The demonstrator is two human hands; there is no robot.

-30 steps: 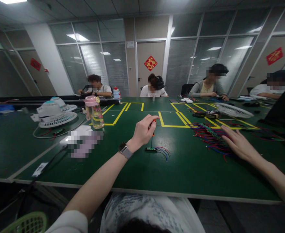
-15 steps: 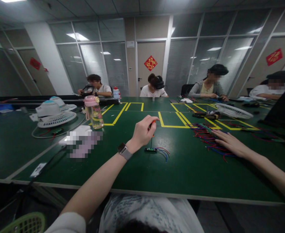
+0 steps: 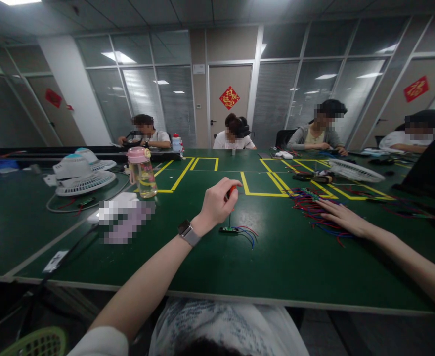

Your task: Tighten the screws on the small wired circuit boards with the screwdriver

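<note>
My left hand is closed around the orange handle of a screwdriver, held upright. The screwdriver's dark shaft points down at a small green circuit board in a black holder on the table. Red and blue wires fan out from the board's right end. Over at the right, my right hand lies flat with fingers stretched, its fingertips at a pile of wired circuit boards with many red and blue leads. Whether the screwdriver tip sits in a screw is too small to tell.
Yellow tape outlines mark the green table. At left stand a pink-lidded bottle, white fans and a white device with a cable. Another fan part lies at right. Several people sit across the table.
My left hand stays on the screwdriver above the board, with its fingers slightly shifted. My right hand remains at the wire pile. The whole view has shifted slightly.
</note>
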